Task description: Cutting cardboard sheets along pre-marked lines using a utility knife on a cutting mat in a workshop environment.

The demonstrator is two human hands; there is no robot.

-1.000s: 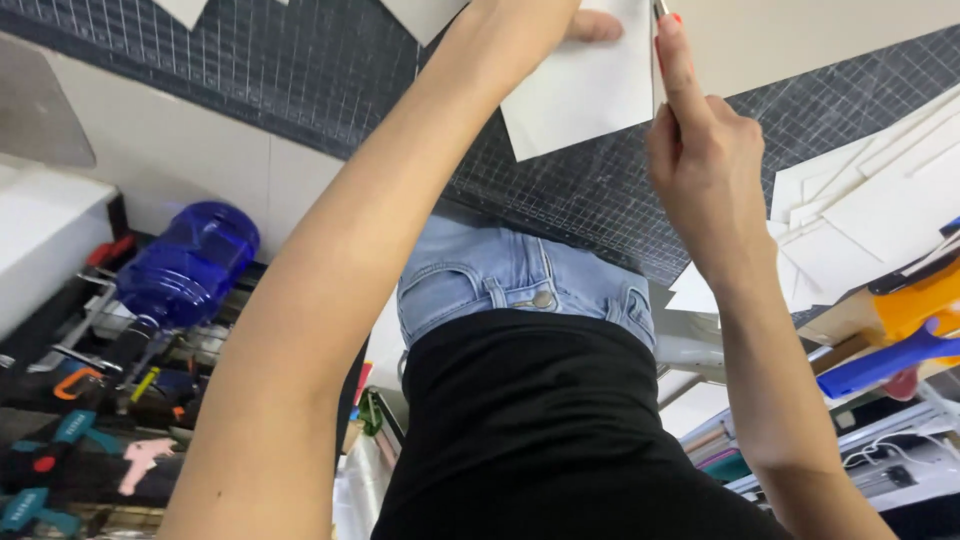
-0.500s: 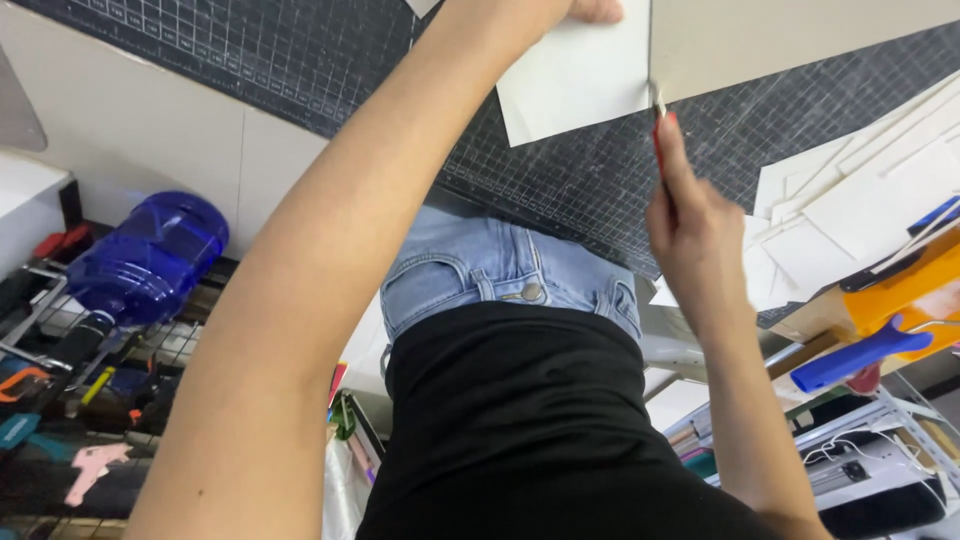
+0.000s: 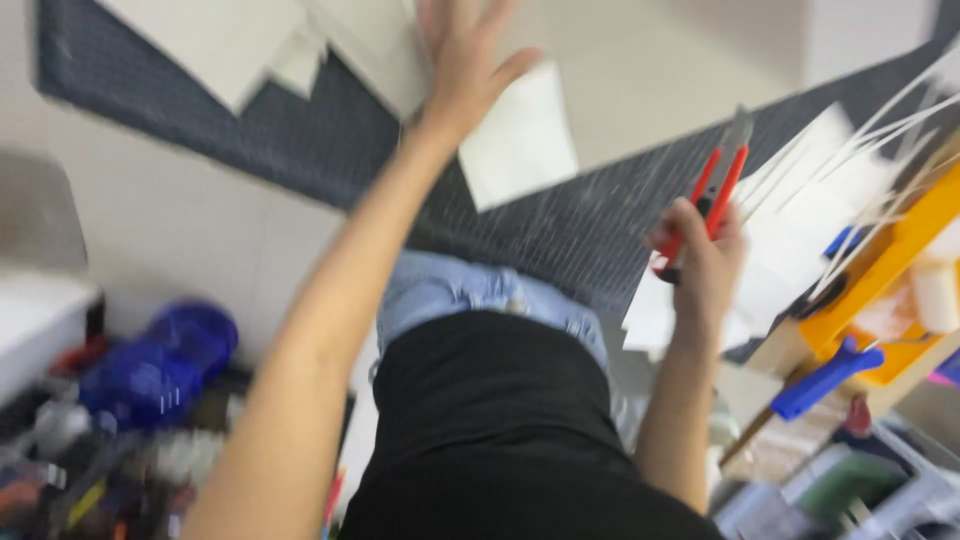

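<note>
Right hand (image 3: pixel 700 262) clenches a red utility knife (image 3: pixel 712 195), blade up over the dark cutting mat (image 3: pixel 560 225), while the left hand (image 3: pixel 462 60), fingers spread, presses white card (image 3: pixel 520 140); a careless swing risks cutting the forearm.

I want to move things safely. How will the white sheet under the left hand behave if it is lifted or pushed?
The white sheet lies flat with straight edges, so it is probably fairly stiff card, though thin and light. On the dark cutting mat it may slide easily when pushed. The left hand lies at its edge, perhaps to stop that.
</note>
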